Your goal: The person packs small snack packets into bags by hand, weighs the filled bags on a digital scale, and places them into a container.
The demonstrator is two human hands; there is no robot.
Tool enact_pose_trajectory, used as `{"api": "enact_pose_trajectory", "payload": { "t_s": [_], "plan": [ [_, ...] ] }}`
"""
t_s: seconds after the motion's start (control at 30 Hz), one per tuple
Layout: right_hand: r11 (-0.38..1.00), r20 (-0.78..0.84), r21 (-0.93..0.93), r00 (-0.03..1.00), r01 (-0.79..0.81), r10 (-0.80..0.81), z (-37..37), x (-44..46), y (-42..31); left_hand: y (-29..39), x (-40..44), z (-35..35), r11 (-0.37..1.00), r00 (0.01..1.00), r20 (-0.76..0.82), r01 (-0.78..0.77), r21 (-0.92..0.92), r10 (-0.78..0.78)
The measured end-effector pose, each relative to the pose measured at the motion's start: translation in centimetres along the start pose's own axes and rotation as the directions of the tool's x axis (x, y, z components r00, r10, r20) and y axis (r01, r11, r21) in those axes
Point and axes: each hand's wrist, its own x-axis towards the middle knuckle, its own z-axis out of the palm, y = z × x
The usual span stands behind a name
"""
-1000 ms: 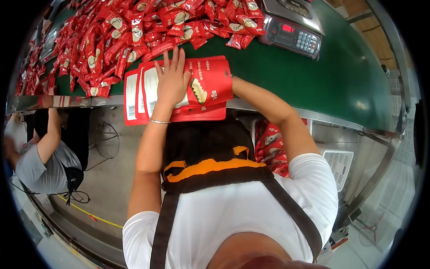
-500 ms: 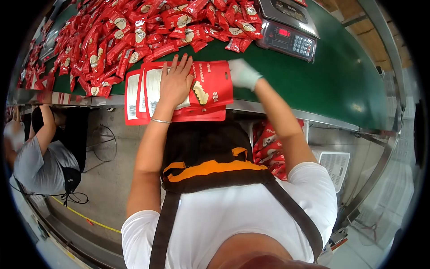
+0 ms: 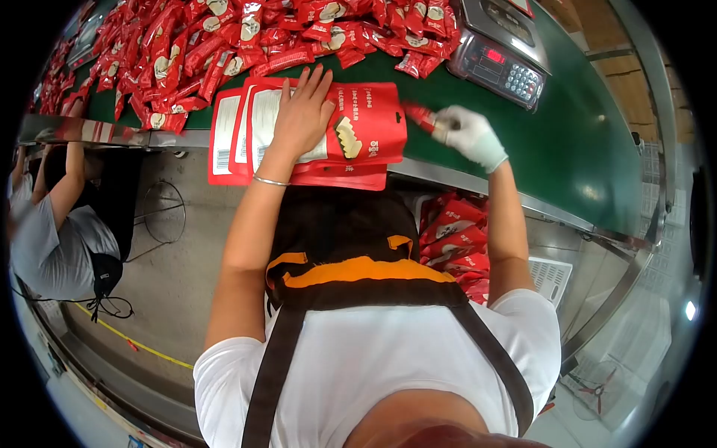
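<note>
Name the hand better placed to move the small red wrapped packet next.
Right, most likely: the white-gloved right hand holds the small red wrapped packet beside the flat overlapping red pouches, while the bare left hand lies spread on them.

The green tabletop carries heaped red packets, overlapping red pouches and 1 digital scale.

The packets look glossy, the pouches matt.

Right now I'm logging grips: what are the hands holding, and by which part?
The gloved right hand holds a small red packet, blurred, by one end. The left hand lies spread on the red pouches, with no grip visible.
</note>
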Motion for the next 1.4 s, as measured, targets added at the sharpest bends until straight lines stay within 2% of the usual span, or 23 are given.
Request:
{"api": "enact_pose_trajectory", "payload": {
  "t_s": [0.03,0.1,0.17,0.2,0.23,0.3,0.37,0.47,0.77,0.87,0.9,0.97,1.0,1.07,1.1,1.13,1.17,1.23,1.27,1.3,1.33,1.37,1.4],
  "plan": [
    [0.987,0.164,0.131,0.984,-0.089,0.067,0.9,-0.4,0.7,0.1,0.0,0.0,1.000,1.000,-0.005,0.003,-0.027,-0.003],
    [0.988,0.221,0.118,0.972,-0.102,0.074,2.8,1.0,-1.4,0.0,0.1,-0.3,0.999,1.000,0.005,0.003,-0.048,-0.003],
    [0.864,0.414,0.343,0.885,-0.368,0.213,4.8,4.0,-3.5,0.0,-0.1,-0.3,0.998,1.000,0.018,0.008,-0.069,-0.007],
    [0.853,0.328,0.506,0.943,-0.128,-0.053,7.8,5.7,-1.9,-0.1,0.0,-0.3,0.998,1.000,0.025,-0.004,-0.058,0.005],
    [0.755,0.215,0.647,0.924,0.106,-0.315,10.7,7.3,-0.4,-0.1,0.1,-0.4,0.999,1.000,0.029,-0.011,-0.044,0.012],
    [0.763,0.262,0.613,0.859,0.205,-0.440,12.9,9.0,-0.6,0.4,0.1,-0.8,1.000,0.999,0.036,0.002,0.018,-0.003],
    [0.807,0.369,0.563,0.818,0.180,-0.441,13.0,8.6,-0.9,0.6,0.2,-1.2,0.994,0.994,0.109,-0.017,0.107,0.005],
    [0.819,0.428,0.554,0.791,0.152,-0.437,13.1,8.6,-1.3,0.8,0.4,-1.0,0.989,0.995,0.096,-0.008,0.150,-0.006],
    [0.821,0.191,0.511,0.897,0.257,-0.399,18.6,10.5,0.0,1.8,0.7,-0.8,0.984,0.999,0.041,-0.015,0.177,0.008],
    [0.815,0.203,0.516,0.887,0.263,-0.415,18.1,10.2,0.0,1.0,2.7,-0.3,0.994,0.981,0.163,0.094,0.047,-0.101],
    [0.812,0.214,0.523,0.882,0.259,-0.419,17.8,10.0,0.0,0.6,4.5,-0.6,0.997,0.985,0.159,0.066,0.045,-0.072],
    [0.803,0.262,0.550,0.866,0.229,-0.426,16.7,9.3,0.0,0.5,8.1,-1.7,0.967,0.822,0.547,0.242,-0.079,-0.161],
    [0.799,0.290,0.565,0.856,0.206,-0.427,15.9,9.0,0.1,0.1,9.3,-1.0,0.971,0.826,0.546,0.223,-0.088,-0.140],
    [0.790,0.312,0.597,0.866,0.140,-0.390,13.2,8.2,0.0,-1.4,11.0,1.0,0.970,0.654,0.749,0.102,-0.221,0.102],
    [0.787,0.265,0.609,0.910,0.099,-0.320,11.3,7.3,-0.6,-1.8,10.8,1.7,0.973,0.659,0.742,0.073,-0.220,0.118],
    [0.755,0.183,0.655,0.976,-0.033,-0.116,8.6,5.6,-3.5,-2.1,9.9,2.2,0.960,0.806,0.578,0.044,-0.276,0.129],
    [0.756,0.148,0.655,0.982,-0.010,-0.114,7.7,4.8,-3.4,-1.6,9.7,2.1,0.944,0.913,0.384,-0.003,-0.329,0.136],
    [0.342,-0.021,0.940,0.994,-0.017,0.108,5.2,3.7,-2.4,2.6,8.7,-1.1,0.982,0.970,0.237,0.087,-0.170,-0.045],
    [0.439,0.109,0.898,0.979,-0.023,-0.172,4.6,3.7,-3.4,5.2,8.8,-2.9,0.987,0.974,0.215,0.094,-0.131,-0.064],
    [0.676,0.144,0.736,0.969,0.031,-0.202,4.9,3.4,-4.5,7.7,8.7,-4.1,0.988,0.973,0.228,0.071,-0.135,-0.039],
    [0.770,0.092,0.635,0.984,0.058,-0.150,4.7,3.4,-5.5,10.1,8.5,-5.1,0.987,0.983,0.183,0.001,-0.159,0.029],
    [0.853,0.033,0.516,0.993,0.080,-0.113,4.2,3.7,-6.0,11.4,8.5,-5.8,0.981,0.988,0.126,-0.069,-0.179,0.092],
    [0.810,-0.134,0.533,0.970,0.243,-0.203,3.6,4.4,-5.0,11.8,8.5,-6.1,0.942,0.982,-0.111,-0.179,-0.283,0.153]
  ]
}}
